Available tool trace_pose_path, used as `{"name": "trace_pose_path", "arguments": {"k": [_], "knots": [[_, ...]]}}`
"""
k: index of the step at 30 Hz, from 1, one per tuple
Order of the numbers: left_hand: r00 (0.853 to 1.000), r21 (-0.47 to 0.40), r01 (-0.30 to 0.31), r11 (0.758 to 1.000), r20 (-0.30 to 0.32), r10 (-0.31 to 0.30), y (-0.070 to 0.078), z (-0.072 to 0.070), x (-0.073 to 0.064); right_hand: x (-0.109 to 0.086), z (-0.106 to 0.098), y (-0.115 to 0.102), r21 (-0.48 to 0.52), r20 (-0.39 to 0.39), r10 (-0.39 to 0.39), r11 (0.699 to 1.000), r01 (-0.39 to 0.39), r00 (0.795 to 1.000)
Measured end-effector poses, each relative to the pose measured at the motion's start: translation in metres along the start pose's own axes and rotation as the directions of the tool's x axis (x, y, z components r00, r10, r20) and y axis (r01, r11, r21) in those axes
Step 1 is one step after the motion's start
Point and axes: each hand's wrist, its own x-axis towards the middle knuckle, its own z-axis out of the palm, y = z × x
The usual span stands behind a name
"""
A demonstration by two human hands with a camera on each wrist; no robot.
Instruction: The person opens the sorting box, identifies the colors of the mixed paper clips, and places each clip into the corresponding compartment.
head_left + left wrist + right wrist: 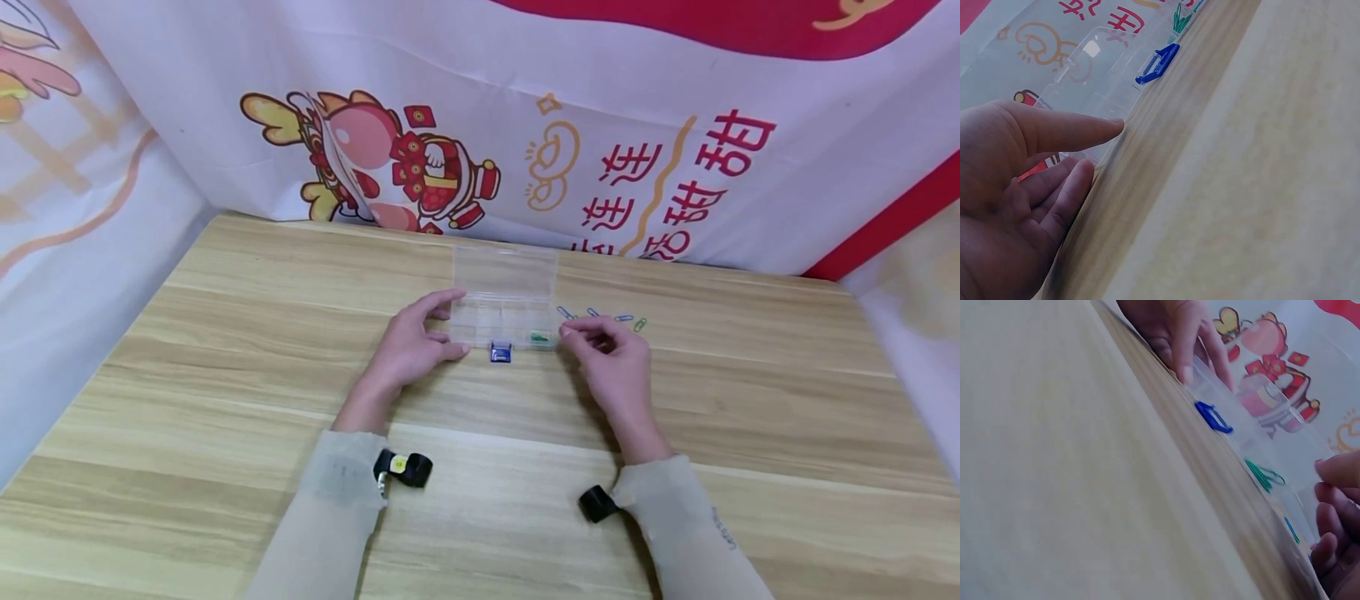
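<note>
mid-frame, left hand (414,340) grips clear rectangular plastic box (490,317), best held still; right hand (611,357) alongside, cannot tell if pinching.

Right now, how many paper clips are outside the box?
4, right of the box: nearest blue clip, middle blue clip, farthest blue clip, then green clip. The right hand may hide others.

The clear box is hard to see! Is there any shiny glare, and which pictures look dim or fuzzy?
Head view: brightest, but the clear box nearly blends into the wooden table; left wrist view: dimmer, white glare on the lid, foreground table fuzzy; right wrist view: also dim, the table at left fuzzy.
</note>
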Motion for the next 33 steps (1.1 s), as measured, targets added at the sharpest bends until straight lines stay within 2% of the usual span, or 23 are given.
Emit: {"name": "trace_pose_path", "arguments": {"k": [4,10,13,17,19,21,24,28,33], "knots": [[1.000,0.000,0.001,1.000,-0.001,-0.001,0.000,0.000,0.000,0.006,-0.011,0.006,0.052,-0.097,-0.005,0.999,0.010,0.995],[1.000,-0.004,0.003,1.000,0.000,-0.003,0.000,0.002,0.000,0.017,-0.035,0.017,0.081,-0.215,0.014,0.997,0.003,0.976],[1.000,-0.003,0.004,1.000,-0.001,-0.004,-0.001,0.002,0.000,0.023,-0.049,0.023,0.129,-0.277,0.054,0.992,-0.019,0.959],[1.000,-0.002,0.005,1.000,-0.003,-0.005,-0.001,0.002,0.000,0.032,-0.065,0.031,0.250,-0.358,0.111,0.968,-0.020,0.927],[1.000,-0.002,0.005,1.000,-0.002,-0.005,-0.001,0.003,0.000,0.034,-0.070,0.033,0.267,-0.379,0.140,0.963,-0.037,0.915],[1.000,-0.004,0.006,1.000,-0.002,-0.006,-0.001,0.002,0.000,0.036,-0.072,0.033,0.221,-0.380,0.164,0.972,-0.083,0.910],[1.000,-0.003,0.006,1.000,-0.003,-0.006,0.000,0.002,0.000,0.035,-0.073,0.031,0.052,-0.347,0.201,0.979,-0.195,0.916],[1.000,0.005,0.004,1.000,-0.004,-0.004,0.000,0.001,0.000,0.035,-0.072,0.029,-0.174,-0.294,0.214,0.946,-0.273,0.932],[1.000,-0.002,0.005,1.000,-0.002,-0.005,0.001,0.000,0.000,0.039,-0.071,0.027,-0.263,-0.259,0.253,0.910,-0.320,0.932]]}}
